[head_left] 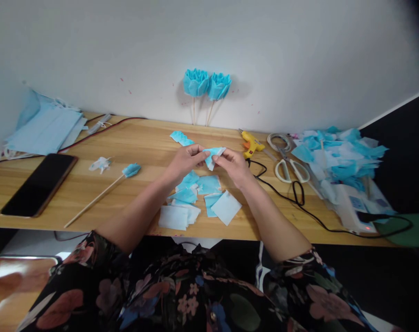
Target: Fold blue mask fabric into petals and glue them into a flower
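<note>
Worktop [136, 138]: holds everything within my reach; my forearms cover part of it.
Scrap heap [344, 157]: far right, probably to keep offcuts apart from the squares; I can't make out what lies beneath.
Mask stack [45, 131]: far left; the upper masks hide the lower ones.
Flowers [196, 84]: two blue heads on sticks, propped against the wall, likely so the petals aren't crushed.
Hands: left hand [190, 157] and right hand [232, 163] both pinch one piece, thumbs towards me, presumably for control.
Loose squares [226, 207]: just below my hands, handy; several overlap.
Folded piece [212, 157]: between my thumbs, above the worktop; fingers hide its edges.
</note>
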Demonstrator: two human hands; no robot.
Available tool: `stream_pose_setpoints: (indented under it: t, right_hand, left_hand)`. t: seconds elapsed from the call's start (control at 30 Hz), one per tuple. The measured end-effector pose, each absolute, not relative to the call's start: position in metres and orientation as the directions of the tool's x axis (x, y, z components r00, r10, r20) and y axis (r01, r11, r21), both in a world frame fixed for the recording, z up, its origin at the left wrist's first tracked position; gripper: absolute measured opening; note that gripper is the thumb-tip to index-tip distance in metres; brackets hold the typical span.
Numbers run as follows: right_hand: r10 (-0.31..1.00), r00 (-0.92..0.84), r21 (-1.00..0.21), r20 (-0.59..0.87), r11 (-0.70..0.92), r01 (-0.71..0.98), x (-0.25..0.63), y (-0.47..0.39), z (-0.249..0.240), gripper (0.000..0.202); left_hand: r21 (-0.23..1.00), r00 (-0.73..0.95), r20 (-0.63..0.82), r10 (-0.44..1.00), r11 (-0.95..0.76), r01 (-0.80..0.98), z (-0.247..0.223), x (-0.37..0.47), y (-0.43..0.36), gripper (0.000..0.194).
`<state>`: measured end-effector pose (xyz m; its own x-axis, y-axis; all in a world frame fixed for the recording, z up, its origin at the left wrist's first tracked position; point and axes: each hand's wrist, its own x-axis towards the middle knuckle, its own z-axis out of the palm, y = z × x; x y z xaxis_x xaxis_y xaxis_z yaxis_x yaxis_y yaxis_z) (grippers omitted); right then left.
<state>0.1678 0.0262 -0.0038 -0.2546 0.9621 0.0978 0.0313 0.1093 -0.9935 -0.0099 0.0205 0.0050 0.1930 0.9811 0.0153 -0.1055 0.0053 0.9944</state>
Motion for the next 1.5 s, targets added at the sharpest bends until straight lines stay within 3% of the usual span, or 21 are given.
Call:
stream_pose_setpoints:
  t: [0.17, 0.33, 0.57, 0.8, 0.97, 1.27, 1.5]
  right_hand:
    - [0.959, -0.264, -0.993, 0.103, 0.114, 0.028, 0.167, 0.025, -0.001, 0.021]
    - [0.965, -0.249, -0.992, 0.087, 0.107, 0.065, 0.167, 0.025, 0.000, 0.023]
    - [0.965, -0.253, -0.990, 0.076, 0.104, 0.097, 0.170, 0.026, -0.003, 0.025]
    - [0.961, -0.268, -0.997, 0.071, 0.065, -0.033, 0.171, 0.025, 0.003, 0.039]
    - [0.949, -0.308, -0.996, 0.064, 0.079, 0.035, 0.170, 0.024, 0.005, 0.046]
    - [0.933, -0.354, -0.986, 0.070, 0.118, 0.114, 0.169, 0.024, -0.005, 0.034]
    - [0.953, -0.268, -0.982, 0.138, 0.168, 0.091, 0.177, 0.030, 0.007, 0.034]
  left_hand:
    - [0.994, 0.130, 0.037, 0.991, -0.023, -0.109, 0.004, -0.011, 0.021, 0.024]
    - [0.996, 0.143, 0.016, 0.990, -0.003, -0.094, 0.004, -0.010, 0.023, 0.041]
    - [0.997, 0.178, 0.033, 0.983, -0.020, -0.072, 0.006, -0.009, 0.020, 0.035]
    - [0.988, 0.119, 0.049, 0.992, -0.031, -0.150, 0.004, -0.012, 0.023, 0.034]
    - [0.987, 0.078, 0.063, 0.995, -0.051, -0.151, 0.006, -0.011, 0.022, 0.035]
    - [0.987, 0.107, 0.052, 0.993, -0.034, -0.160, 0.004, -0.011, 0.022, 0.036]
    - [0.953, 0.095, 0.020, 0.995, 0.010, -0.303, -0.001, -0.016, 0.029, 0.039]
